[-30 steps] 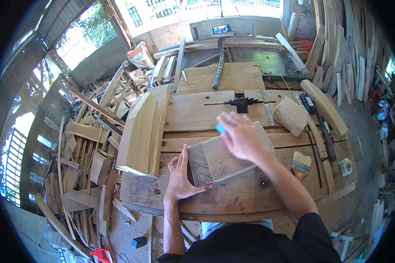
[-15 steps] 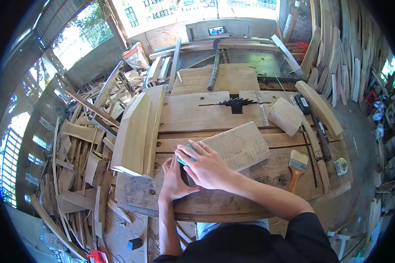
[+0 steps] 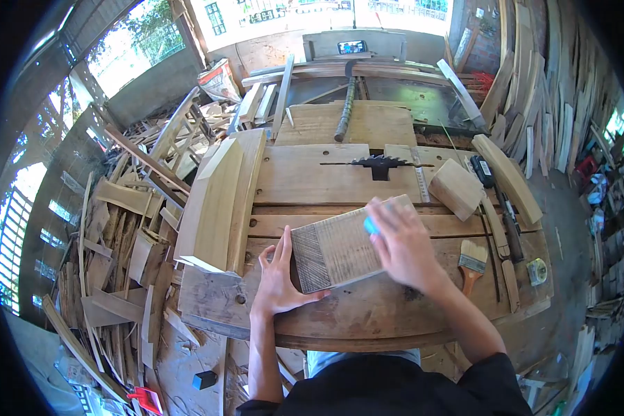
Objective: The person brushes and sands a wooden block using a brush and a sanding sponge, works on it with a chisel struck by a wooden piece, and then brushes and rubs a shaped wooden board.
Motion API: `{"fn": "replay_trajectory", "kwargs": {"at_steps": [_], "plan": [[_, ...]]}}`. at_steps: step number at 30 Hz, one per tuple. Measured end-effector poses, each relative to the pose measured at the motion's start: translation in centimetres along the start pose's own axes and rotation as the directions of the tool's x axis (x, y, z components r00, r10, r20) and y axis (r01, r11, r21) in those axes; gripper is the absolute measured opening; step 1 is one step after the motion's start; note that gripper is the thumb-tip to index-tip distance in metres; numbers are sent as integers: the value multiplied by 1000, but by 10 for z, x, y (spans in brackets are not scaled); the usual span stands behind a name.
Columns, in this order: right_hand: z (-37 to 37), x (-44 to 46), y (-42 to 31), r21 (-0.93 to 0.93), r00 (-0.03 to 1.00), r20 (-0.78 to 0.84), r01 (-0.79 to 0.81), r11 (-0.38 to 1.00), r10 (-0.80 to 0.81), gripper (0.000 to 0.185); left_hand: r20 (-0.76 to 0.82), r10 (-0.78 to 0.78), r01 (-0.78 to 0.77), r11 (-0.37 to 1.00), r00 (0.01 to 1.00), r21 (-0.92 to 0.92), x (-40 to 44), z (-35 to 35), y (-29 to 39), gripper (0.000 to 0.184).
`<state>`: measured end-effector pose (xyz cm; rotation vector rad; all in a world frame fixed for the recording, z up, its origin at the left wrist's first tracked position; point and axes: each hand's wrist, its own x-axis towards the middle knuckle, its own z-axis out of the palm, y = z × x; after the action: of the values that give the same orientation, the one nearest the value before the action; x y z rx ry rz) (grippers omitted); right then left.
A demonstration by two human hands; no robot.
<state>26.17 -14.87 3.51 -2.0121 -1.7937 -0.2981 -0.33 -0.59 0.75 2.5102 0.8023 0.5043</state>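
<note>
The wooden block (image 3: 347, 246) lies on the desk (image 3: 357, 319), close to its near edge and in front of the person. It looks solid and stiff, probably fairly heavy for its size and hard to damage except at its corners; the sawn face seems rough and dry, so it should not be slippery. Both long edges offer a firm grip around the middle, and the left end can be braced in a palm.

Of the hands, the left hand (image 3: 277, 284) is nearer: spread wide, it cups the block's left end, thumb at the near corner and fingers up toward the far one. The block's long axis slants from this dark, hatched end, nearer the person, away to the pale right end. Over that right part is the right hand (image 3: 402, 249), blurred, its fingers bent over a blue pad (image 3: 371, 226); how tightly they press, I cannot tell.

To the right lie a brush (image 3: 473, 258) and a tape measure (image 3: 536, 272). Beyond the block, a square wood piece (image 3: 457, 188) sits to the right and a toothed saw blade (image 3: 383, 161) stands up from the desk. Farther off lies a curved blade tool (image 3: 346, 111).
</note>
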Motion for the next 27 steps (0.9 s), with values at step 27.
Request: {"fn": "replay_trajectory", "kwargs": {"at_steps": [27], "plan": [[21,49,36,-20,999,37,-17,1000,18,55,-18,28,-28,999,999,-31,-1,3,-5,162]]}}
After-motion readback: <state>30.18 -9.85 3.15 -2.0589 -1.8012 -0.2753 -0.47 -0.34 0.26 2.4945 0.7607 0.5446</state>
